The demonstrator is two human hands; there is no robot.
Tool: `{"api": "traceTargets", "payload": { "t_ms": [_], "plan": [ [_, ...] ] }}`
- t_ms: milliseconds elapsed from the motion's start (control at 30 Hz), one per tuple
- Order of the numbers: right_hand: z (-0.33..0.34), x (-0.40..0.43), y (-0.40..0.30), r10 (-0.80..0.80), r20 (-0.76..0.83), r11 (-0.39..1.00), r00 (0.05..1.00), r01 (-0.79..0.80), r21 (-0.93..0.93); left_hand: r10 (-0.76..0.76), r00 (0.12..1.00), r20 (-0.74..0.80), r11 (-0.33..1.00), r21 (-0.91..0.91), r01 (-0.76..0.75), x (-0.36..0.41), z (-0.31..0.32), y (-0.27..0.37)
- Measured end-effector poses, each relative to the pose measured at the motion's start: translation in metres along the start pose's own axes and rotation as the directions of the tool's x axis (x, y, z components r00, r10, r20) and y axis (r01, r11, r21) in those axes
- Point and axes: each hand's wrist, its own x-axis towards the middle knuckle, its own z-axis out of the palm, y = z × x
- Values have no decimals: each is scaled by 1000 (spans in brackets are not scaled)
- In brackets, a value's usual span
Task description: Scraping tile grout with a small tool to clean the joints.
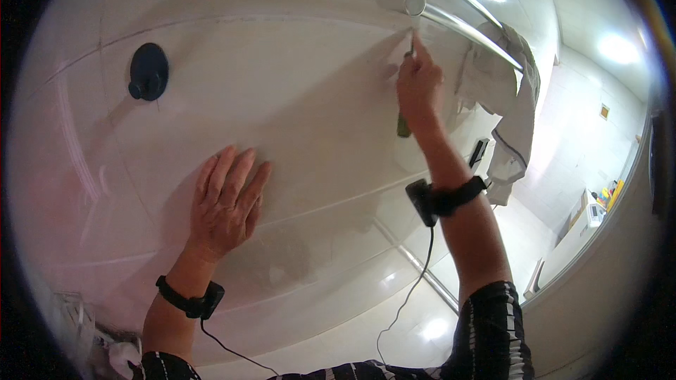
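Note:
My right hand (421,82) is closed around a tool with a green handle (403,125); its thin metal shaft points up along my extended index finger, and its tip is too small to make out. The tip is close to the tiled wall (317,105), just below a metal towel rail (449,18). Lower on the left, my left hand (227,200) rests flat on the wall with its fingers spread, holding nothing. A round dark wall hook (149,72) sits above and to the left of it.
A light cloth (509,111) hangs over the rail at the right. Thin cables trail from the black bands on both wrists. Metal racks (76,322) stand at the lower left. At the far right is a white appliance (586,221) with small colourful items on it.

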Motion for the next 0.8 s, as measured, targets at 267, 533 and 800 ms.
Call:
{"api": "traceTargets", "payload": {
  "t_ms": [267, 533, 800],
  "plan": [
    [2, -1, -1, -42, 7, 999, 999, 42, -27, 16, 1000, -12, 1000, 2, -16, 4, -1, -1],
    [2, -16, -10, -45, 47, 999, 998, 45, -8, 0, 1000, 17, 1000, -25, 0, 1, -2, -1],
    [-15, 7, 36, 119, -22, 982, 993, -121, -143, 9, 999, -32, 1000, -25, -9, 5, 3, 0]
  ]
}}
